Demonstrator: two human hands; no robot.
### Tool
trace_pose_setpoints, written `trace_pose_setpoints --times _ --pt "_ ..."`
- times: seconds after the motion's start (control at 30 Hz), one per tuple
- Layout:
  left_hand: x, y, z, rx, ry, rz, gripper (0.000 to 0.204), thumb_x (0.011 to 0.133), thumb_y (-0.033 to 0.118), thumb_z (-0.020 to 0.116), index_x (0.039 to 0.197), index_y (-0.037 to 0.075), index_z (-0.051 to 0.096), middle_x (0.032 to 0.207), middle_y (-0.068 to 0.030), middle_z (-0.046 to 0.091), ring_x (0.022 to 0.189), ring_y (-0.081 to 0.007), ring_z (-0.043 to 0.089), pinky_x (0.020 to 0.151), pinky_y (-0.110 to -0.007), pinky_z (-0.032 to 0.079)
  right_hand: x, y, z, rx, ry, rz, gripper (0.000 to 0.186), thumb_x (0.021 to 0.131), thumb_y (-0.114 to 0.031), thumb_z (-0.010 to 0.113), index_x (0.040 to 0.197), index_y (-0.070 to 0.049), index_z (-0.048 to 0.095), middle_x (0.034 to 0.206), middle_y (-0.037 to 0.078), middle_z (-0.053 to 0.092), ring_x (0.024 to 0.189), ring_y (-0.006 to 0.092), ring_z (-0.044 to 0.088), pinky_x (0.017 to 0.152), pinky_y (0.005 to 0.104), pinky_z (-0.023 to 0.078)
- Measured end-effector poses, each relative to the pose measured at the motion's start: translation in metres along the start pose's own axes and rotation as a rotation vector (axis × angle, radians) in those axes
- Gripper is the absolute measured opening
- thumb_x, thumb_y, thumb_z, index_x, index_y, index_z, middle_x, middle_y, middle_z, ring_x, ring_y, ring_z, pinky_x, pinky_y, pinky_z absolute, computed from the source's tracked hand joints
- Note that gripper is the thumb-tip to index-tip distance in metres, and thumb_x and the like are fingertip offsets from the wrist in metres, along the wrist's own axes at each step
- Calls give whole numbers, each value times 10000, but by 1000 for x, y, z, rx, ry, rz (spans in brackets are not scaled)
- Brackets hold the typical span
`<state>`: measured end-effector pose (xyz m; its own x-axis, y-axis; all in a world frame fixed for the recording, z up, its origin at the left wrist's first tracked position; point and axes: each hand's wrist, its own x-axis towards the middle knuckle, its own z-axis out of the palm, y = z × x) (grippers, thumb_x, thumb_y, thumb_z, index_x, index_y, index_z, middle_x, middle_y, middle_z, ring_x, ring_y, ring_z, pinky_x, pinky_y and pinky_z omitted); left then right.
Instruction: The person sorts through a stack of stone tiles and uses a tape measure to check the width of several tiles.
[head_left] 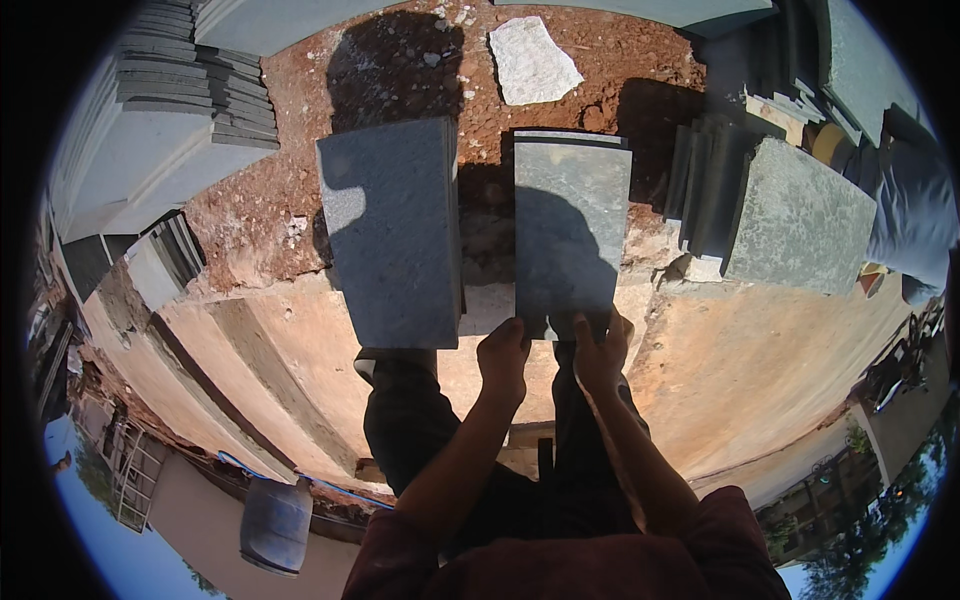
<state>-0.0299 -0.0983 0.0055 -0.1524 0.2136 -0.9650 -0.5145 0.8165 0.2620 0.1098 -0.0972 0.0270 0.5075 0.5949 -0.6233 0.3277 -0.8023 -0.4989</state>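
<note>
A grey rectangular stone tile [568, 210] lies in front of me, its near end between my two hands. At the tile's near left corner, my left hand [503, 355] has its fingers closed on the edge. My right hand [602, 350] grips the near right corner, thumb on top and fingers toward the side. Another tile's thin edge shows along the far end. Just to the left stands a stack of larger dark grey tiles [390, 230]. My shadow falls across both.
Tall stacks of slabs [170, 150] stand at the far left. Tiles [800, 215] lean at the right, beside a person's blue clothing [912, 215]. A white stone piece [533, 62] lies on red soil. A blue barrel [276, 525] stands at lower left, near a concrete ledge [750, 370].
</note>
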Motion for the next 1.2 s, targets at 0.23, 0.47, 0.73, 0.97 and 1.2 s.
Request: trace_pose_setpoints --times 0.23,0.47,0.73,0.97,1.2 --pt "-2 10 14 252 -22 162 225 950 145 601 759 28 574 689 11 462 635 -78 427 602 -264 376 1 -17 0 -9 28 -28 643 864 -240 726 1350 65 437 1202 235 463 1126 370 514 943 461 443" --pt "-13 19 36 728 23 349 299 925 250 647 866 -42 627 715 -137 598 678 -210 541 672 -370 436 4 -19 -10 -77 19 -51 734 826 -238 743 1374 73 366 1252 256 431 1150 392 487 982 482 417" --pt "30 -4 24 941 72 467 400 910 413 599 1017 35 675 1006 -221 692 988 -419 648 846 -482 509 41 18 21 32 -12 146 694 786 -311 770 1271 76 458 1257 248 462 1210 365 484 993 468 460" --pt "60 -47 -8 958 42 410 499 920 420 530 1201 30 662 1197 -219 663 1159 -371 610 989 -455 464 58 42 15 -56 -118 162 667 745 -371 808 1129 104 539 1092 226 623 1019 343 628 864 462 523" --pt "71 -67 -9 870 69 648 466 912 406 539 1225 82 657 1174 -200 678 1124 -385 625 958 -463 484 61 45 1 -146 -223 135 639 733 -487 785 1067 42 659 1076 224 679 1052 336 653 876 449 523"
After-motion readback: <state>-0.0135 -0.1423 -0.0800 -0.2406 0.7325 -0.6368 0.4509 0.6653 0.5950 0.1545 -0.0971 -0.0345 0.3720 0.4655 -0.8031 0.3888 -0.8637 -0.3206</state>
